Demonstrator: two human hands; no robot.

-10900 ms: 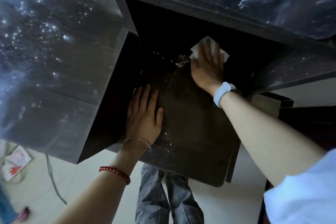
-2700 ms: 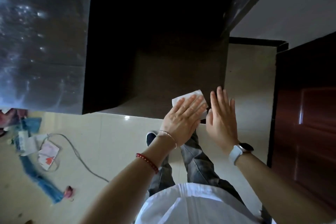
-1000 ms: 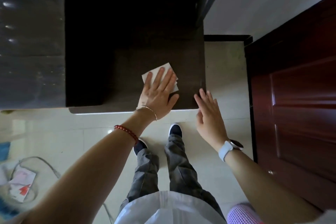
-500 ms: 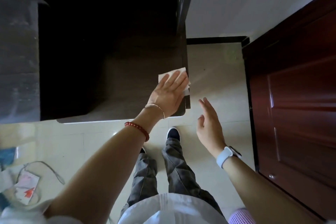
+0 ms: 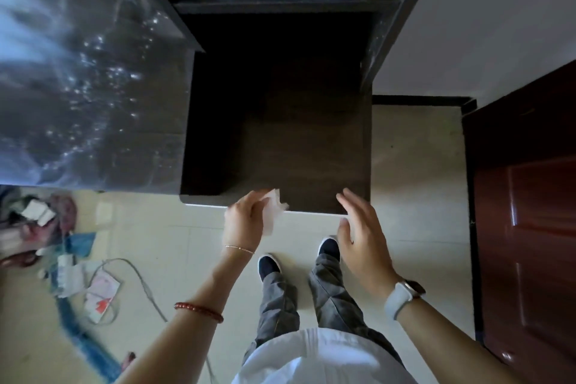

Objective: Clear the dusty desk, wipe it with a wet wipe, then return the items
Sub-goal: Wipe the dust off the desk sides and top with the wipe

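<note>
I count one wet wipe (image 5: 274, 210), pinched in my left hand (image 5: 246, 221). There is one desk (image 5: 299, 150). I wear two bracelets (image 5: 199, 312) and one watch (image 5: 402, 296).

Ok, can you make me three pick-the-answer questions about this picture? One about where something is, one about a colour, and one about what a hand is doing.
1. Where is the wipe?
A. at the desk's front edge
B. on the floor
C. on the door

2. What colour is the bead bracelet?
A. green
B. red
C. yellow

3. What is the right hand doing?
A. gripping the wipe
B. making a fist
C. hovering open, holding nothing

Answers: 1 A, the left hand pinches it over the desk edge. 2 B, the beads are red. 3 C, its fingers are straight and empty.
</note>
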